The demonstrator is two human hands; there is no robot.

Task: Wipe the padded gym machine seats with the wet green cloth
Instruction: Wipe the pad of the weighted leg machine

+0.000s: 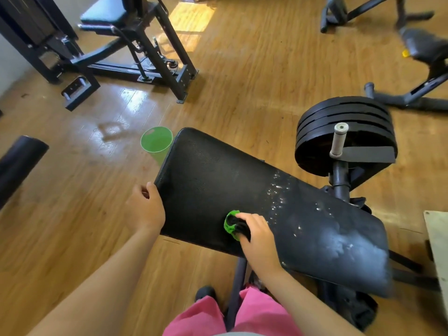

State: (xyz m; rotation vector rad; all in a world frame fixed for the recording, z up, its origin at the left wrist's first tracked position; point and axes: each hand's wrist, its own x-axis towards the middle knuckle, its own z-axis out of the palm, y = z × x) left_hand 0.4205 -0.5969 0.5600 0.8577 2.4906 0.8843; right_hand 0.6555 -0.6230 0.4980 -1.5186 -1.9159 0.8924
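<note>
Both hands are on the black padded seat [218, 180]: the left hand [145, 209] curls round its left edge, the right hand [257, 235] clutches the bunched green cloth [229, 224] against the near middle. Its right end shows white smears [351, 246].

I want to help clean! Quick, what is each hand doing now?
Left hand: closed, gripping the edge of the padded seat.
Right hand: closed, holding the green cloth on the seat.

L hand [145, 209] & R hand [259, 238] bare, forearms [97, 275] bare too; pink trousers [254, 314], dark shoe [205, 292].
</note>
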